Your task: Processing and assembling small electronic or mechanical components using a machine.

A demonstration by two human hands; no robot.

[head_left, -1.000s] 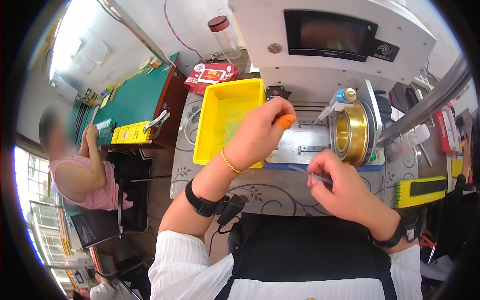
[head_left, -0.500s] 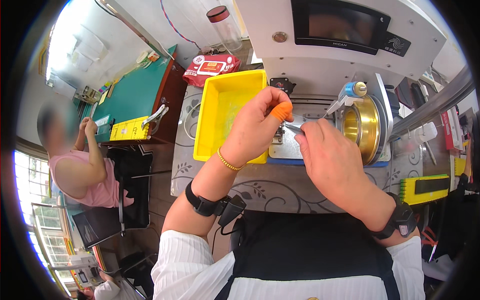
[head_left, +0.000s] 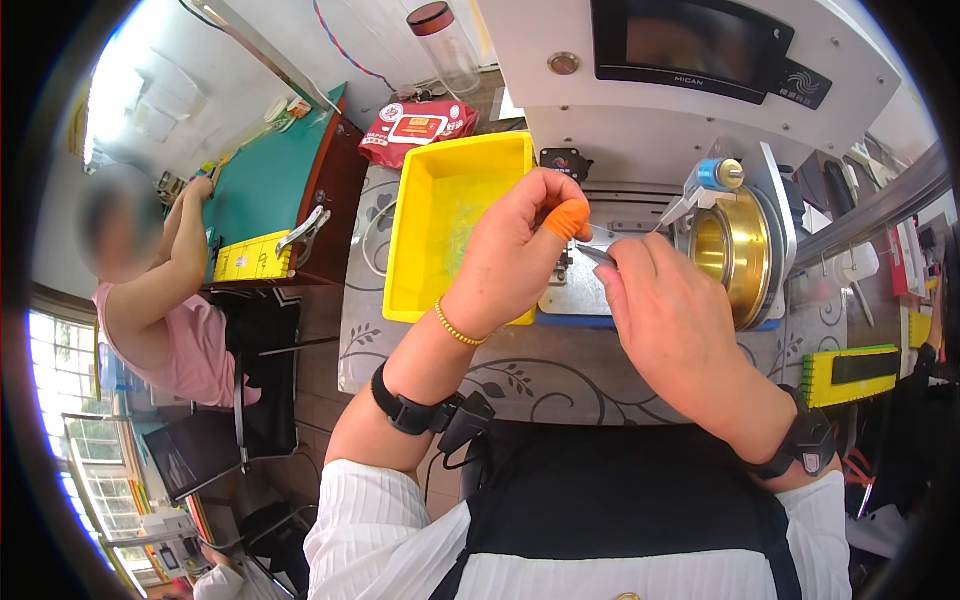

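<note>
My left hand (head_left: 515, 245) is closed in a pinch over the machine bed, an orange finger cot (head_left: 567, 220) on its thumb. What sits between its fingertips is too small to make out. Close beside it on the right, my right hand (head_left: 675, 310) is closed on a slim grey pointed metal tool, which looks like tweezers (head_left: 597, 255). The tool's tip points toward the left fingertips. Beneath both hands lies a silver metal plate (head_left: 575, 293) with small dark fittings, partly hidden. A gold spool (head_left: 752, 260) stands upright just right of my right hand.
A yellow bin (head_left: 415, 230) stands left of my left hand. Behind is a white machine with a dark screen (head_left: 690, 45). A red packet (head_left: 415, 132) and a clear bottle (head_left: 450, 55) stand farther back. Another person (head_left: 165, 300) sits at a green table (head_left: 265, 175) on the left.
My hands keep nearly the same pose, with the right one slightly lower and farther right in the picture. The person on the left has stretched their arms forward over the green table.
</note>
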